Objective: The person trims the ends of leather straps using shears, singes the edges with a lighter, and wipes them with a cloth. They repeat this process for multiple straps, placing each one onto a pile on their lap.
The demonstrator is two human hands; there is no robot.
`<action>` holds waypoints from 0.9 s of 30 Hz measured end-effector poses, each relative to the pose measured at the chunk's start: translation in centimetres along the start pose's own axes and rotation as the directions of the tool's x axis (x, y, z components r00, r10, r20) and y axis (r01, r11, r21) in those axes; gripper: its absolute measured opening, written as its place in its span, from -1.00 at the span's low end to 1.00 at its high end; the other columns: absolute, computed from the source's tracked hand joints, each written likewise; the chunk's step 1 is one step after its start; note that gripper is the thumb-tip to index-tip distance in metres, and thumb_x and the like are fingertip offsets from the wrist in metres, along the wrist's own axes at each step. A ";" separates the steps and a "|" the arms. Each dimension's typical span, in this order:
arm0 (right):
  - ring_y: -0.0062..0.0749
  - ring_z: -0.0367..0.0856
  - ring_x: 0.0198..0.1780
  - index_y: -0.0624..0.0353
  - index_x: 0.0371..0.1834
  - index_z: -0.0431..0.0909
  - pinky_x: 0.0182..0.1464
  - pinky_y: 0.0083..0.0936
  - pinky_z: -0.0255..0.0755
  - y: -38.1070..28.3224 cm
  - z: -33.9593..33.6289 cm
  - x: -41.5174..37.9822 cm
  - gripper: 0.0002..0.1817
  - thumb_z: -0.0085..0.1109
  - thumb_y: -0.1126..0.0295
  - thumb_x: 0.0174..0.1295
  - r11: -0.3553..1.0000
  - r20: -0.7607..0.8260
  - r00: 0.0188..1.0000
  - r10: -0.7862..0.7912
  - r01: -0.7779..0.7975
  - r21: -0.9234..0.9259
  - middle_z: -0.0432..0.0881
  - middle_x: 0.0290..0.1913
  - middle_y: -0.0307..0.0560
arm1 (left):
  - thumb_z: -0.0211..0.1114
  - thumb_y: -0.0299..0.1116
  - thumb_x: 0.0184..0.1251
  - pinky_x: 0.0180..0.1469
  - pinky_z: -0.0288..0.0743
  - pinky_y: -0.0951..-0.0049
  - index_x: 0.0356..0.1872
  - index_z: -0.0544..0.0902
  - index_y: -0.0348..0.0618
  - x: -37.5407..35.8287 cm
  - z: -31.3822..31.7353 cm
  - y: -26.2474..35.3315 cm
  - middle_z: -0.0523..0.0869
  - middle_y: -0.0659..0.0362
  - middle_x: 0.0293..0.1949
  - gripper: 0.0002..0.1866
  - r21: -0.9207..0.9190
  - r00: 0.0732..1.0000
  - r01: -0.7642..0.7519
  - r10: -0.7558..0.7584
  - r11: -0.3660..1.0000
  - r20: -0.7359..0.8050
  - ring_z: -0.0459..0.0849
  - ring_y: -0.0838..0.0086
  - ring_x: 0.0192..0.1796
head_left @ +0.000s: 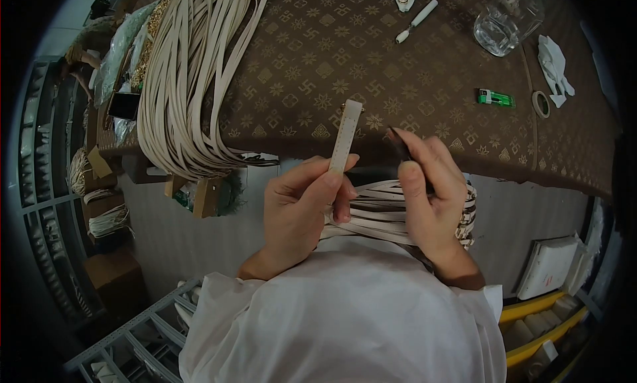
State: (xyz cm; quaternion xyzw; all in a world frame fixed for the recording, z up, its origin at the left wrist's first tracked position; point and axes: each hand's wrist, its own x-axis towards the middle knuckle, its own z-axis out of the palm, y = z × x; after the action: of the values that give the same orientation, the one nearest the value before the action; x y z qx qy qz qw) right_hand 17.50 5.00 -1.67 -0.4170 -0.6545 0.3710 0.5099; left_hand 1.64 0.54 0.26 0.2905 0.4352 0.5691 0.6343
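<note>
White sleeves (345,310) lowest in view; above them, the left hand (302,207) — fingers closed around a cream strap (346,139) held upright before the table (398,58) edge. A small dark tool (400,146) is pinched in the right hand (431,197). More straps (381,214) are stacked beneath — a bundle (186,78) is draped at left.

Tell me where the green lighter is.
In the head view the green lighter lies on the brown patterned tablecloth at the right, just left of the tape roll and below the glass jar, beyond the right hand.
</note>
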 end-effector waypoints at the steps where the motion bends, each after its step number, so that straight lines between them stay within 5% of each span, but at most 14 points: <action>1: -0.60 0.31 -0.50 0.33 -0.18 0.52 -0.47 -0.71 0.19 0.2 0.2 -0.2 -0.75 0.16 0.44 0.08 0.981 -0.007 0.992 0.126 -0.123 0.153 0.37 -0.54 -0.21 | 0.05 -0.49 0.26 -0.53 0.38 0.64 -0.12 0.53 -0.38 0.0 0.0 0.0 0.57 0.12 -0.44 -0.77 -0.005 1.000 0.001 -0.001 1.000 0.004 0.49 0.58 -0.56; 7: -0.74 0.28 -0.48 0.34 -0.36 0.55 -0.46 -0.74 0.17 0.1 1.9 0.5 -0.82 0.19 0.41 0.07 0.810 0.272 0.918 0.288 -0.385 0.443 0.39 -0.53 -0.28 | 0.08 -0.49 0.26 -0.52 0.38 0.65 -0.21 0.55 -0.38 0.1 -0.2 -0.5 0.58 0.13 -0.41 -0.82 0.023 0.994 0.082 -0.083 0.996 0.073 0.50 0.60 -0.53; 10: -0.76 0.27 -0.48 0.35 -0.46 0.54 -0.46 -0.76 0.16 -0.2 1.8 1.2 -0.86 0.16 0.46 0.10 0.614 0.255 0.851 0.459 -0.511 0.602 0.39 -0.56 -0.30 | 0.11 -0.53 0.22 -0.50 0.41 0.65 -0.21 0.55 -0.36 0.0 0.2 -0.5 0.58 0.14 -0.41 -0.84 0.125 0.997 0.062 -0.069 0.990 0.048 0.50 0.60 -0.51; 12: -0.76 0.28 -0.47 0.35 -0.49 0.53 -0.45 -0.76 0.17 0.0 1.4 1.1 -0.86 0.15 0.47 0.11 0.643 0.251 0.853 0.458 -0.513 0.569 0.41 -0.56 -0.29 | 0.14 -0.55 0.19 -0.49 0.42 0.65 -0.19 0.55 -0.35 0.2 0.6 -1.0 0.58 0.14 -0.42 -0.83 0.227 1.000 0.008 -0.012 0.974 0.018 0.50 0.60 -0.51; 13: -0.77 0.29 -0.47 0.35 -0.51 0.53 -0.45 -0.76 0.17 0.1 1.2 1.0 -0.86 0.14 0.48 0.12 0.672 0.243 0.855 0.458 -0.512 0.536 0.43 -0.56 -0.28 | 0.16 -0.58 0.15 -0.48 0.42 0.65 -0.18 0.55 -0.34 0.6 0.7 -1.4 0.58 0.13 -0.42 -0.80 0.538 0.956 -0.267 0.288 0.800 0.047 0.50 0.59 -0.51; 14: -0.77 0.29 -0.47 0.35 -0.51 0.53 -0.45 -0.76 0.17 0.1 1.2 1.0 -0.86 0.14 0.48 0.12 0.673 0.246 0.854 0.458 -0.514 0.532 0.43 -0.56 -0.28 | 0.18 -0.60 0.12 -0.48 0.43 0.64 -0.17 0.55 -0.33 1.0 0.7 -1.8 0.57 0.12 -0.43 -0.78 0.765 0.828 -0.453 0.533 0.458 0.171 0.49 0.59 -0.52; 18: -0.73 0.38 -0.42 0.33 -0.44 0.55 -0.36 -0.76 0.25 0.2 2.3 1.1 -0.84 0.16 0.42 0.12 0.802 0.069 0.917 0.394 -0.379 0.461 0.50 -0.50 -0.25 | 0.20 -0.59 0.08 -0.53 0.38 0.65 -0.13 0.54 -0.31 1.5 -0.1 -1.8 0.56 0.10 -0.47 -0.73 0.802 0.751 -0.539 0.579 0.257 0.319 0.48 0.57 -0.55; 20: -0.72 0.40 -0.40 0.32 -0.41 0.55 -0.33 -0.76 0.28 0.6 2.3 0.9 -0.83 0.17 0.40 0.12 0.829 0.012 0.947 0.320 -0.286 0.480 0.52 -0.49 -0.24 | 0.15 -0.52 0.18 -0.56 0.35 0.68 -0.14 0.54 -0.31 1.3 -0.4 -1.0 0.57 0.15 -0.49 -0.78 0.709 0.962 -0.272 0.157 0.651 0.225 0.47 0.61 -0.55; 21: -0.70 0.42 -0.39 0.32 -0.38 0.55 -0.30 -0.75 0.29 0.9 2.0 0.8 -0.83 0.17 0.39 0.12 0.801 0.040 0.929 0.368 -0.338 0.494 0.53 -0.47 -0.22 | 0.15 -0.52 0.18 -0.56 0.35 0.68 -0.14 0.54 -0.31 1.3 -0.4 -0.5 0.57 0.15 -0.49 -0.78 0.706 0.963 -0.268 0.160 0.655 0.218 0.47 0.61 -0.55; 23: -0.68 0.43 -0.37 0.32 -0.35 0.55 -0.28 -0.74 0.31 0.9 1.8 0.7 -0.81 0.18 0.38 0.12 0.770 0.074 0.906 0.416 -0.394 0.502 0.54 -0.45 -0.21 | 0.04 -0.42 0.30 -0.55 0.33 0.70 -0.13 0.52 -0.29 1.4 -0.3 0.4 0.58 0.20 -0.50 -0.79 0.281 0.925 0.266 -0.326 0.922 0.195 0.47 0.67 -0.54; 25: -0.65 0.45 -0.38 0.31 -0.37 0.56 -0.29 -0.72 0.31 0.7 1.6 0.6 -0.82 0.17 0.37 0.13 0.661 0.149 0.846 0.512 -0.499 0.560 0.56 -0.41 -0.19 | -0.01 -0.39 0.33 -0.53 0.34 0.71 -0.12 0.52 -0.29 1.3 -0.1 0.4 0.58 0.22 -0.49 -0.77 0.283 0.923 0.267 -0.329 0.921 0.199 0.47 0.69 -0.54; 27: -0.64 0.45 -0.38 0.32 -0.36 0.56 -0.29 -0.71 0.31 0.7 1.5 0.5 -0.80 0.16 0.36 0.13 0.713 0.135 0.862 0.488 -0.483 0.509 0.56 -0.41 -0.19 | -0.07 -0.36 0.37 -0.51 0.35 0.72 -0.12 0.51 -0.28 1.2 -0.2 0.3 0.58 0.23 -0.48 -0.75 0.286 0.920 0.270 -0.334 0.919 0.204 0.46 0.71 -0.54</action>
State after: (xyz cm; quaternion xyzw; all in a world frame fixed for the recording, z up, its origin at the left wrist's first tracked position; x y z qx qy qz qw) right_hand 16.06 5.63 -2.47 -0.4198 -0.3924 0.6542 0.4918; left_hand 1.33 1.75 0.19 0.3669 0.4608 0.3625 0.7223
